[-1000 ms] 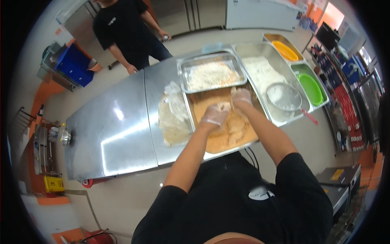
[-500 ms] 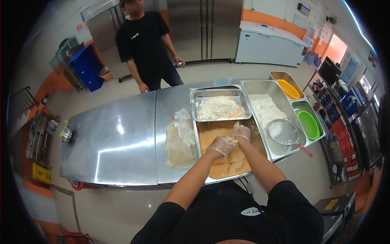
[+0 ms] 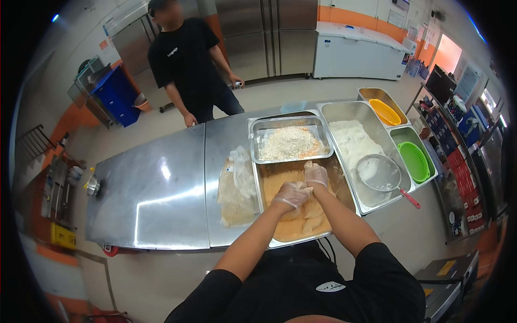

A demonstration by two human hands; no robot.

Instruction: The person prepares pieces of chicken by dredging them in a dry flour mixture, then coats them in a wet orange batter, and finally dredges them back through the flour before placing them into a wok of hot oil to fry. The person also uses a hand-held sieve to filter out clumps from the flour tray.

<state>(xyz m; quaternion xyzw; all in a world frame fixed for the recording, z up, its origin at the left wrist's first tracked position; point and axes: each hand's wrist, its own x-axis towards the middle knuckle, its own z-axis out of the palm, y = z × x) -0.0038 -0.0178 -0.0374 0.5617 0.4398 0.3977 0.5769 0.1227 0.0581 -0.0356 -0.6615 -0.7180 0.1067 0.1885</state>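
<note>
Both my hands wear clear plastic gloves and meet over a deep steel pan (image 3: pixel 349 200) of orange-tan breading (image 3: pixel 276 184). My left hand (image 3: pixel 292 194) is closed, its fingertips against the right wrist area. My right hand (image 3: pixel 316 174) is closed slightly farther away, with pale crumbs on its fingers. Whatever either hand grips is hidden or too small to name. Just below them, several coated pale pieces (image 3: pixel 313 222) lie in the breading. Across the far part of the pan sits a shallower steel tray (image 3: pixel 262 160) with white and orange flaky crumbs (image 3: pixel 290 143).
Right of the pan, a long steel pan (image 3: pixel 327 111) holds white flour and a red-handled sieve (image 3: pixel 379 173). Beyond are a yellow basket (image 3: pixel 384 112) and a green basket (image 3: pixel 413 161). A plastic bag (image 3: pixel 237 188) lies left. Across the table stands a person (image 3: pixel 188 64).
My hands have drawn closer together, the left fingers shifting slightly. The whole view has tilted a little; the trays and the other person stay where they were.
</note>
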